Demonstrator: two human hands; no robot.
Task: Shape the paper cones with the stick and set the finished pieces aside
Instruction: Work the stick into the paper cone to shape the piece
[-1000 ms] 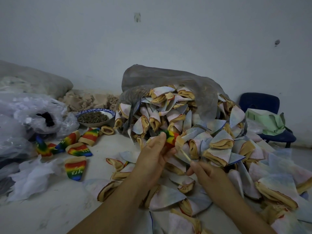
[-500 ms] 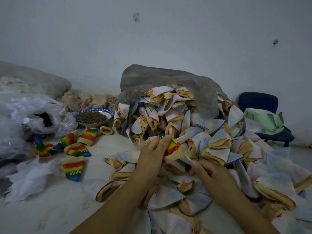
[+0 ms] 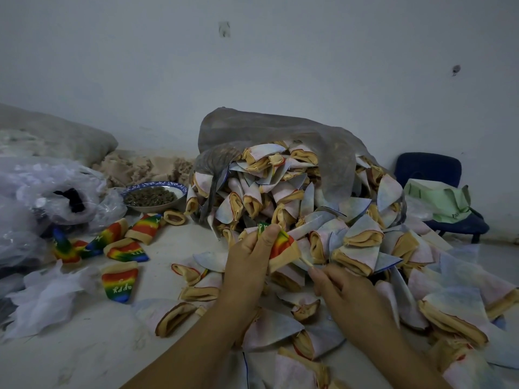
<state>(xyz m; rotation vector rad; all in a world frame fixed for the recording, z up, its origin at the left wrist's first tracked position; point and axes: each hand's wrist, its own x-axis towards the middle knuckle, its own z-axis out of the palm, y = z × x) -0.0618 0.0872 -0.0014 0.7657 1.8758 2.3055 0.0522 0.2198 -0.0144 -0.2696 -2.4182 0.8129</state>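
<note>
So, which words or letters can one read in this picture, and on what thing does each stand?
"PPY": white letters on the held rainbow cone, partly covered by the thumb of the left hand.
"appy": upside down, on the lone rainbow cone lying at the left, nearest the camera.
White letters on the other rainbow cones: too blurred to read.

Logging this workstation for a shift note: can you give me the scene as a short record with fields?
Left hand: grips a rainbow cone
Right hand: pinches the stick, tip at the cone's open end
Finished pieces: rainbow, lying on the left
Pile: pale cones spilling from a grey bag
Also there: bowl, blue chair
</note>
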